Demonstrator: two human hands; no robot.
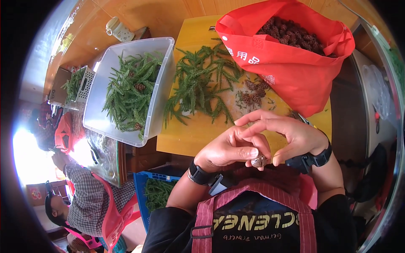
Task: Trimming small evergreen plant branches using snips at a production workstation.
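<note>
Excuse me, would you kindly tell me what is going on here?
The person's left hand pinches a small brown object, possibly a pine cone, with the right hand close by. Green sprigs and loose pine cones lie on the yellow table. A clear bin of more sprigs stands left, a red bag of cones right.

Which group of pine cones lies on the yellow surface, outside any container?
The small cluster of pine cones just beyond the right hand, left of the red bag. Other cones sit in that bag or lie among sprigs in the translucent bin.
</note>
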